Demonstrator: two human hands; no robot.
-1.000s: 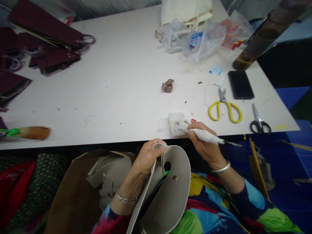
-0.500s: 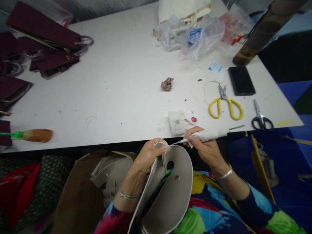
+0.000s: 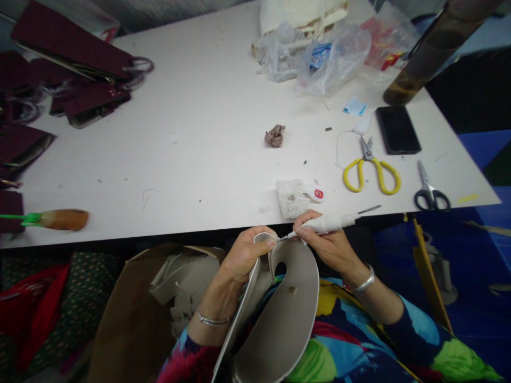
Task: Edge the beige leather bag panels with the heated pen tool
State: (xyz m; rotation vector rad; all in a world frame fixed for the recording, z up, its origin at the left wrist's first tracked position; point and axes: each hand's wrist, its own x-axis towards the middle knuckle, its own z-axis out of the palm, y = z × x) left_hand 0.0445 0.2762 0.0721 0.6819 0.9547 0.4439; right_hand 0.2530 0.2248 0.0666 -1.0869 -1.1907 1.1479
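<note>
My left hand (image 3: 249,252) pinches the folded top edge of a light grey leather-like bag piece (image 3: 297,314), which curves open over my lap and has a small metal fitting on its inner face. In my right hand (image 3: 323,239) is a thin pointed tool with a white-wrapped handle (image 3: 329,223). Its narrow tip meets the piece's edge right beside my left thumb. A metal shank sticks out of the handle's other end. Just beyond my right fingers, a crumpled white wad (image 3: 290,199) lies on the table next to a white item with a red round mark (image 3: 318,194).
Yellow-handled scissors (image 3: 372,167), black-handled scissors (image 3: 430,194) and a black phone (image 3: 398,130) lie on the right of the table. Plastic bags (image 3: 333,58) sit behind. Dark red bags (image 3: 75,48) crowd the left. A cardboard box (image 3: 131,314) of grey pieces stands below.
My right hand has moved left with the white-wrapped tool, bringing it closer to my left hand. My left hand keeps its pinch on the grey piece.
</note>
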